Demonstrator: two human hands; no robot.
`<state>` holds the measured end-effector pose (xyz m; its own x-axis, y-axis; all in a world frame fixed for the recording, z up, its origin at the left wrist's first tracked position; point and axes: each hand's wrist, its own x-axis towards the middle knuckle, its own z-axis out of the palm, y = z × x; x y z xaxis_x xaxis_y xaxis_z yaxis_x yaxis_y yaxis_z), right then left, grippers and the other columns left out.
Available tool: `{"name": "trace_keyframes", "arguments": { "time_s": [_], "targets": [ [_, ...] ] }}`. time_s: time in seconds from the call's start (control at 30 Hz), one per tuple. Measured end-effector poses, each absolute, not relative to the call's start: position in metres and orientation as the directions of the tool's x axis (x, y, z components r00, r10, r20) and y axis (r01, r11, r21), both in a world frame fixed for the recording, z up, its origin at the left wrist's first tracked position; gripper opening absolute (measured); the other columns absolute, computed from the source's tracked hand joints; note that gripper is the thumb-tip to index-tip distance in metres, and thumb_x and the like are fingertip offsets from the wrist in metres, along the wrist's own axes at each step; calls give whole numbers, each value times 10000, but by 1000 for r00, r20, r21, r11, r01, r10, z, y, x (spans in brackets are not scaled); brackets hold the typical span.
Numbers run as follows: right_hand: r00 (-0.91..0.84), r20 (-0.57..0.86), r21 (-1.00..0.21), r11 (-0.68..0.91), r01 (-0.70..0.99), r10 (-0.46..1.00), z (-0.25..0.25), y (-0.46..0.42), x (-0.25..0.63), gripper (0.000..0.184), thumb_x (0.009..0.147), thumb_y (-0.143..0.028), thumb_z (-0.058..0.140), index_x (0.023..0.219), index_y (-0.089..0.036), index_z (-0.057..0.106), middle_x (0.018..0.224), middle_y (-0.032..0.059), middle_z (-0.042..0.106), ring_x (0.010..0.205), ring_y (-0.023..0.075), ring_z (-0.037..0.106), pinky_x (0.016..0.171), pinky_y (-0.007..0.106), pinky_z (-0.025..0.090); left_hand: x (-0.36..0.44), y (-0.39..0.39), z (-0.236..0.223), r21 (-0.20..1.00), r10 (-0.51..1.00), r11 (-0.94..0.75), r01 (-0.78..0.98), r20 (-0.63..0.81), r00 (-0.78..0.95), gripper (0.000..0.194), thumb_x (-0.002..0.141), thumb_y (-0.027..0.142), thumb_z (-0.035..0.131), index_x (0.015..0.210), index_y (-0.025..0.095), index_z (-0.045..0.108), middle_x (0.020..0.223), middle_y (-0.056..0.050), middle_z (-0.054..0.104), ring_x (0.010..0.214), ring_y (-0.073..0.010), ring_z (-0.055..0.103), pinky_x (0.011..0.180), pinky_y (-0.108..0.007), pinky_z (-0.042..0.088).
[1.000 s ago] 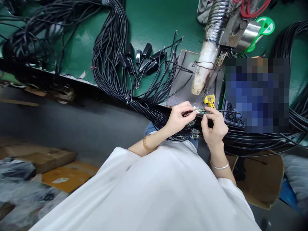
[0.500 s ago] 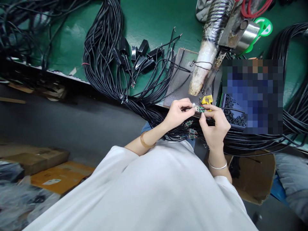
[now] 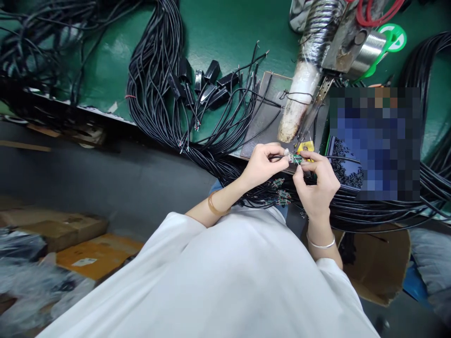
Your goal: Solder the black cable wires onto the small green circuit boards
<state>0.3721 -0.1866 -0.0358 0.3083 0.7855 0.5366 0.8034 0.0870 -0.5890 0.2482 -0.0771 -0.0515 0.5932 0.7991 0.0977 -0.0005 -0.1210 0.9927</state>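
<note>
Between my two hands is a small green circuit board (image 3: 298, 159) with fine wires at its ends. My left hand (image 3: 261, 165) is closed in a pinch on a black cable at the board's left end; its fingertips look whitish, as if wrapped. My right hand (image 3: 319, 180) is closed on the board's right end, thumb below and forefinger above. A black cable (image 3: 343, 160) runs off to the right from there. Just beneath my hands hang several more wired green boards (image 3: 283, 194). Right behind the held board is a yellow piece (image 3: 306, 146).
A wrapped white duct (image 3: 299, 105) comes down close above my hands, beside a metal stand with a solder wire spool (image 3: 368, 54). Cable bundles (image 3: 151, 61) and black housings (image 3: 218, 97) lie on the green bench (image 3: 225, 28). A cardboard box (image 3: 384, 267) stands lower right.
The whole view has shifted slightly, so everything appears a little further right. Both hands keep the same hold on the circuit board and its cable.
</note>
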Motion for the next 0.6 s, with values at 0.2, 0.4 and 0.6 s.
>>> {"name": "trace_keyframes", "arguments": {
  "time_s": [0.2,0.4,0.6],
  "targets": [
    [295,540,-583,96,807,788,-35,-185,375,135,858,-132,635,826,-225,544,1070,61,727,1026,200,704,921,381,569,249,-74,-47,992,796,-120,27,80,600,146,746,183,641,615,121,658,575,29,431,536,-56,342,515,-243,244],
    [291,545,-583,105,805,786,-33,-183,376,134,853,-129,638,832,-226,548,1083,64,725,1037,204,702,924,375,565,251,-76,-47,997,815,-78,21,51,578,162,741,194,646,596,124,630,565,31,420,535,-55,329,502,-236,234],
    [289,554,-568,101,817,781,-31,-181,375,128,863,-145,635,831,-232,547,1092,56,725,1044,209,703,926,376,568,253,-78,-44,998,838,-61,2,50,544,121,730,179,650,621,126,647,576,30,452,527,-50,329,488,-229,230]
  ]
}}
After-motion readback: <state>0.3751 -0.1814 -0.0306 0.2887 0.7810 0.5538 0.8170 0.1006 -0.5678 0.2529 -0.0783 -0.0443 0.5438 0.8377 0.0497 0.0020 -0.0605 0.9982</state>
